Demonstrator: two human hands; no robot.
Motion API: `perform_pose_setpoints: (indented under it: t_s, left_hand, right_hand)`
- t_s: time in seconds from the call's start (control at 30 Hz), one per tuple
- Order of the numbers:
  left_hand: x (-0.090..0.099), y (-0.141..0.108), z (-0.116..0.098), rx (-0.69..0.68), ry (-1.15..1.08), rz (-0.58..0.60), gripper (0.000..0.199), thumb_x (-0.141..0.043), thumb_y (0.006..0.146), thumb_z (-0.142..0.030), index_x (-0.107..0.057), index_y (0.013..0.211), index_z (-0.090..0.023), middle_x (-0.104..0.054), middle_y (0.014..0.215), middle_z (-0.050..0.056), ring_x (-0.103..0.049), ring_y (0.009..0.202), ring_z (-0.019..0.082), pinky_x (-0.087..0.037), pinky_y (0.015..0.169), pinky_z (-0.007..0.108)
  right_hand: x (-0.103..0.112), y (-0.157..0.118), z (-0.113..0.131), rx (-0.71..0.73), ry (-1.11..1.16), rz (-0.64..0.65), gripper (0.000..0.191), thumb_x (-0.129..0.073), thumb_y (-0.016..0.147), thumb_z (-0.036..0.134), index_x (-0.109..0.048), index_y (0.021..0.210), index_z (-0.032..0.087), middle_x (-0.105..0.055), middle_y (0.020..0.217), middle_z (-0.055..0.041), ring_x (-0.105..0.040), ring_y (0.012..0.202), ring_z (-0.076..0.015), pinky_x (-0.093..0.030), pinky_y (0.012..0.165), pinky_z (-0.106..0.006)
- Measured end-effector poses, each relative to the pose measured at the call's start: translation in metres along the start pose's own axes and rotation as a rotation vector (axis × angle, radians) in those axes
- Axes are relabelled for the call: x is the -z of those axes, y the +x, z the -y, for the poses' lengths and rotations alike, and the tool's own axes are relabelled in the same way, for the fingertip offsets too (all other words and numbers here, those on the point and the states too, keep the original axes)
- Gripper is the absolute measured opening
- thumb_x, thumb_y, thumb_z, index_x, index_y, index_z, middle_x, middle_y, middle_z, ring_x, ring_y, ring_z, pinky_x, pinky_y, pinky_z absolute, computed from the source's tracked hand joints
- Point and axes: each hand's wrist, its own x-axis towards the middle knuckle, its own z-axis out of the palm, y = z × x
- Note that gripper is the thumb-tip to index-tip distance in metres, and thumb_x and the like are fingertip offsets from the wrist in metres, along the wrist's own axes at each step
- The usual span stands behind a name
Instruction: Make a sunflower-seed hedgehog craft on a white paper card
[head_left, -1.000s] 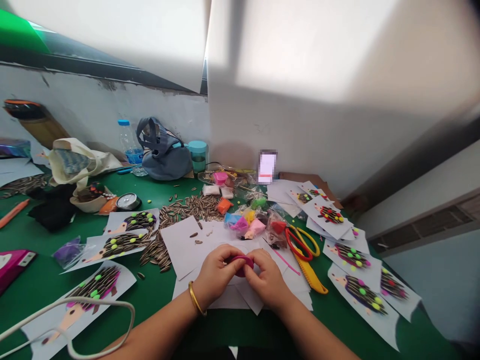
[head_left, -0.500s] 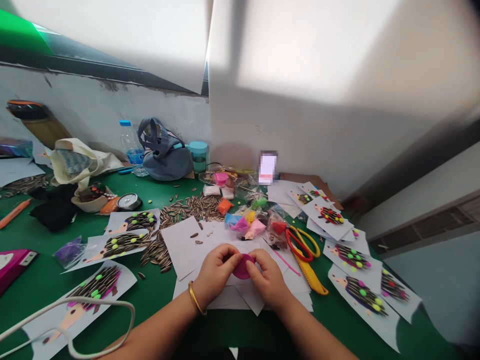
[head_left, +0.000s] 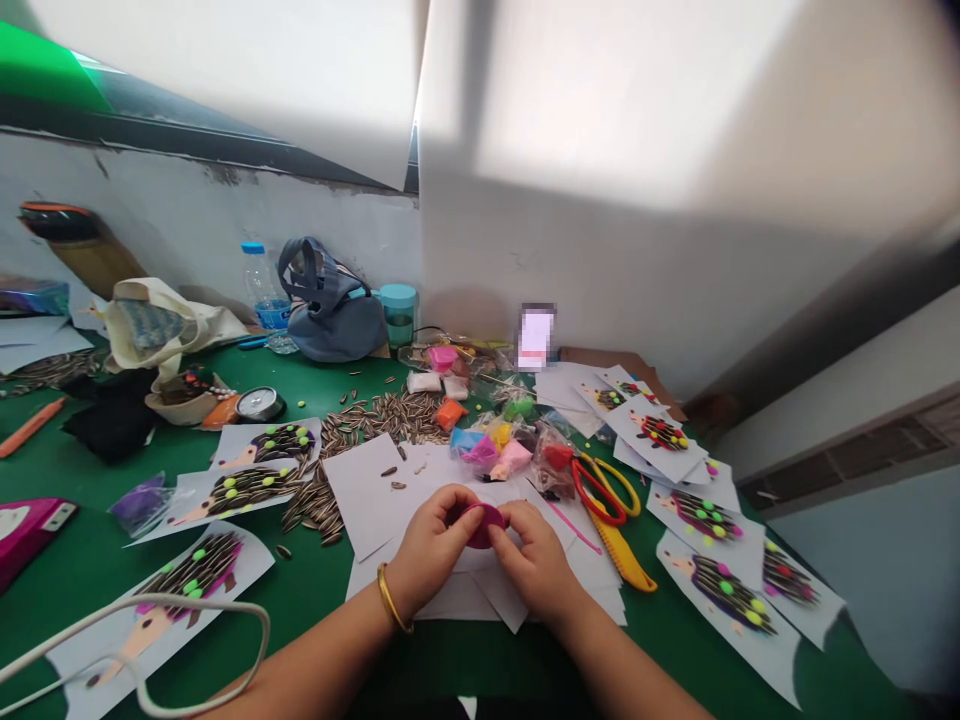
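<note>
A flat, round magenta disc of clay [head_left: 487, 528] is pinched between both hands over the white sheets [head_left: 369, 500]. My left hand [head_left: 442, 530], with a gold bangle at the wrist, grips its left edge between thumb and fingers. On its right side, my right hand [head_left: 531, 548] holds the disc the same way. Just beyond the hands lie small bags of coloured clay [head_left: 510, 458]. Striped seeds [head_left: 382, 418] are heaped behind and left of the paper.
Red-handled scissors [head_left: 598, 492] and a yellow cutter [head_left: 622, 555] lie right of the hands. Hedgehog pictures [head_left: 724, 590] spread on the right, others [head_left: 251, 490] on the left. A white cable [head_left: 262, 640] loops at front left. A phone [head_left: 535, 338] stands at the back.
The magenta disc has tilted slightly between the fingers, and both hands have shifted a little. The view has moved very slightly.
</note>
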Motion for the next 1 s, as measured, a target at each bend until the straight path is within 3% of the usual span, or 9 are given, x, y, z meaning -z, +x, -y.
perform_pose_setpoints:
  t_s: [0.13, 0.23, 0.3, 0.47, 0.63, 0.8, 1.0]
  left_hand:
    - [0.0000, -0.0011, -0.0030, -0.045, 0.035, 0.010, 0.023, -0.063, 0.083, -0.035, -0.065, 0.100, -0.019, -0.064, 0.091, 0.004, -0.061, 0.082, 0.018, -0.051, 0.072, 0.029]
    - [0.0013, -0.0005, -0.0040, -0.071, 0.141, 0.056, 0.018, -0.064, 0.082, -0.033, -0.069, 0.091, -0.018, -0.065, 0.088, 0.005, -0.061, 0.081, 0.019, -0.051, 0.072, 0.029]
    - [0.0020, 0.0000, -0.0035, -0.073, 0.181, 0.033, 0.017, -0.062, 0.083, -0.033, -0.069, 0.082, -0.017, -0.066, 0.084, 0.005, -0.061, 0.079, 0.018, -0.050, 0.071, 0.029]
    - [0.0024, 0.0001, -0.0011, -0.017, 0.083, -0.029, 0.023, -0.060, 0.086, -0.039, -0.066, 0.086, -0.016, -0.067, 0.084, 0.005, -0.062, 0.073, 0.018, -0.050, 0.064, 0.028]
    - [0.0032, 0.0011, 0.0005, -0.068, 0.099, -0.030, 0.029, -0.059, 0.086, -0.037, -0.068, 0.106, -0.019, -0.068, 0.104, 0.008, -0.064, 0.092, 0.021, -0.052, 0.082, 0.032]
    - [0.0035, 0.0021, 0.0009, -0.034, 0.147, 0.030, 0.019, -0.064, 0.083, -0.035, -0.067, 0.082, -0.016, -0.067, 0.082, 0.005, -0.062, 0.077, 0.018, -0.051, 0.070, 0.029]
    - [0.0043, 0.0030, -0.0006, -0.114, 0.174, 0.012, 0.021, -0.058, 0.087, -0.036, -0.070, 0.088, -0.018, -0.068, 0.089, 0.005, -0.062, 0.084, 0.019, -0.050, 0.079, 0.031]
  right_hand:
    - [0.0002, 0.0004, 0.0024, 0.011, -0.041, -0.010, 0.018, -0.050, 0.092, 0.028, -0.060, 0.079, 0.020, -0.063, 0.080, -0.0029, -0.056, 0.080, -0.0196, -0.041, 0.078, -0.033]
    - [0.0000, 0.0002, 0.0034, 0.034, -0.063, 0.017, 0.018, -0.050, 0.090, 0.026, -0.058, 0.075, 0.020, -0.061, 0.076, -0.0019, -0.055, 0.078, -0.0189, -0.040, 0.077, -0.032]
    - [0.0000, 0.0002, 0.0032, 0.031, -0.046, 0.010, 0.017, -0.052, 0.091, 0.029, -0.060, 0.080, 0.020, -0.063, 0.080, -0.0024, -0.056, 0.080, -0.0194, -0.041, 0.077, -0.032]
    - [0.0007, 0.0018, 0.0026, 0.057, -0.005, 0.056, 0.017, -0.059, 0.090, 0.036, -0.067, 0.095, 0.023, -0.068, 0.089, -0.0031, -0.058, 0.088, -0.0211, -0.041, 0.082, -0.033]
    - [-0.0001, 0.0027, 0.0014, 0.034, -0.033, 0.027, 0.017, -0.051, 0.091, 0.027, -0.066, 0.084, 0.020, -0.065, 0.081, -0.0031, -0.057, 0.082, -0.0198, -0.041, 0.078, -0.033]
    - [-0.0013, 0.0021, -0.0012, 0.009, -0.043, 0.032, 0.014, -0.054, 0.088, 0.028, -0.063, 0.081, 0.020, -0.064, 0.081, -0.0031, -0.056, 0.082, -0.0201, -0.041, 0.077, -0.032]
    - [0.0010, 0.0021, -0.0023, -0.053, 0.002, -0.007, 0.019, -0.050, 0.092, 0.032, -0.062, 0.084, 0.020, -0.065, 0.085, -0.0038, -0.058, 0.085, -0.0207, -0.042, 0.077, -0.032]
